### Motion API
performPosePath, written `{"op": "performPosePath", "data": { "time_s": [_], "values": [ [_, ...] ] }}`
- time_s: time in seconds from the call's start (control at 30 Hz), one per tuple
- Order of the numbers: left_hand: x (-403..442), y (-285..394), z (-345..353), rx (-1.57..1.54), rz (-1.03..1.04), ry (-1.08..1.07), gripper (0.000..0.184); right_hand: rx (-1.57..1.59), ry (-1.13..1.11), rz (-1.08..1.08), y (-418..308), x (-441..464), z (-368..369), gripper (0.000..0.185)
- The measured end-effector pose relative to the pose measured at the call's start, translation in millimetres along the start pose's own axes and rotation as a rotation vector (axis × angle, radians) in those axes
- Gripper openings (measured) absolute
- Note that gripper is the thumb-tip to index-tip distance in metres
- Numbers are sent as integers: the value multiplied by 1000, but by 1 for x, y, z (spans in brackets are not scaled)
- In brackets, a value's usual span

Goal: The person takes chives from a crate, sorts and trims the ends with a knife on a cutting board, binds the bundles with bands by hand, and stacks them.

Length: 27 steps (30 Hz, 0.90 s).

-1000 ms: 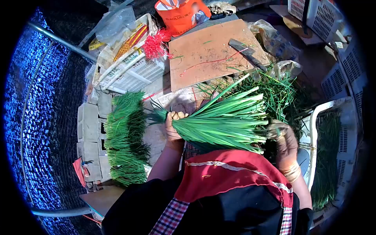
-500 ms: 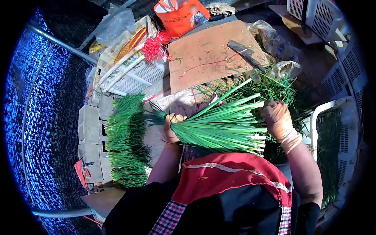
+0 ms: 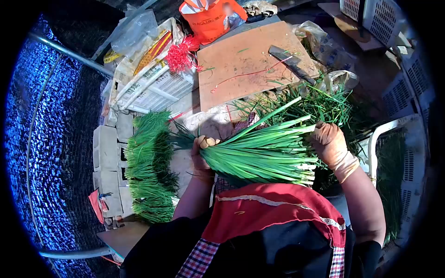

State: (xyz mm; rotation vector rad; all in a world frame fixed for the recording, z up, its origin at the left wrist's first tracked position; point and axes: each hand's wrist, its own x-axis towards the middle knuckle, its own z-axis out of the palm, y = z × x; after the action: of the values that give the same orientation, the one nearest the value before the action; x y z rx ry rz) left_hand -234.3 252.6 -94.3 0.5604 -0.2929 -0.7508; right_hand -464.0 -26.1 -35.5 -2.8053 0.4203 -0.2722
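A fanned bunch of long green leafy stalks point(image 3: 264, 153) lies across the front of my body, its pale cut ends pointing right. My left hand point(image 3: 204, 149) is wrapped round the narrow end of the bunch, with dark leaf tips sticking out beyond it to the left. At the upper right ends of the stalks, my right hand point(image 3: 328, 142), in a dirty glove, has its fingers closed at the end of a stalk. Its fingertips are partly hidden. A row of green bundles point(image 3: 150, 167) stands to the left of my left hand.
A brown board point(image 3: 250, 60) bears a cleaver point(image 3: 292, 64) and a red string. Loose green leaves point(image 3: 329, 109) lie beyond my right hand. White crates stand at the upper left point(image 3: 157, 88) and right point(image 3: 408, 171). An orange bag point(image 3: 211, 21) and concrete blocks point(image 3: 105, 148) are also around.
My right hand has moved up from beside the lower cut ends to the upper ones, and its fingers have closed there. My left hand keeps its hold and has shifted slightly.
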Motion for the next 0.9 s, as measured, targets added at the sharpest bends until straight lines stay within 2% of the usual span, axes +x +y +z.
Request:
{"op": "performPosePath", "data": {
  "time_s": [0.07,0.1,0.17,0.2,0.23,0.3,0.33,0.37,0.4,0.43,0.47,0.5,0.53,0.57,0.6,0.63,0.67,0.7,0.73,0.77,0.8,0.83,0.87,0.9],
  "values": [
    [0,0,2,28,-8,50,27,-115,74,-95,-5,-5,-10,12],
    [2,-1,0,27,-14,47,27,-117,74,-89,4,-7,-12,12],
    [2,-2,-6,-42,-20,-46,27,-165,280,17,40,-20,-14,8],
    [-1,-4,0,-116,-10,68,27,-2,248,400,69,-33,-21,13],
    [-3,-5,8,-120,-10,72,27,167,206,778,91,-45,-31,18],
    [-4,-3,19,84,-22,359,26,-408,-334,954,101,-59,-42,22],
    [-4,-3,3,-1,-18,293,25,-245,-85,892,80,-59,-42,24],
    [-2,-4,1,-1,-22,287,25,-143,32,674,52,-56,-44,28],
    [-2,-5,0,-7,-21,232,25,116,118,524,44,-54,-31,33],
    [-2,-5,-1,-14,-18,179,24,711,170,721,26,-47,-10,41],
    [1,-3,-9,3,-50,30,25,689,-71,739,1,-30,-33,49],
    [0,-3,-6,6,-50,28,25,857,-77,772,1,-28,-6,50],
    [-2,-4,1,19,-48,138,25,1087,-137,782,-10,-23,-4,44],
    [-2,-4,8,31,-44,249,25,1350,-100,770,-8,-24,19,31],
    [-4,-3,17,35,-73,335,25,1384,12,744,-7,-28,31,25],
    [-4,-2,10,38,-72,341,25,1416,122,720,-8,-31,38,20],
    [-2,-2,-2,-48,-49,188,25,1425,145,726,-16,-29,20,17],
    [-1,-2,-13,-135,-27,32,25,1358,177,711,-1,-34,22,15],
    [-1,-2,-11,-137,-32,33,25,1320,213,720,22,-43,19,13],
    [-1,-2,-8,-130,-36,52,25,805,350,745,38,-52,11,10],
    [1,-3,-5,-123,-36,70,25,168,325,550,74,-62,-3,8],
    [-1,-3,-4,-113,-39,95,25,-183,333,792,81,-62,-32,9],
    [-3,-2,-4,-112,-42,100,25,-347,365,801,88,-69,-52,14],
    [-1,-3,-4,-82,-27,84,25,-405,227,873,81,-63,-67,18]
  ]
}}
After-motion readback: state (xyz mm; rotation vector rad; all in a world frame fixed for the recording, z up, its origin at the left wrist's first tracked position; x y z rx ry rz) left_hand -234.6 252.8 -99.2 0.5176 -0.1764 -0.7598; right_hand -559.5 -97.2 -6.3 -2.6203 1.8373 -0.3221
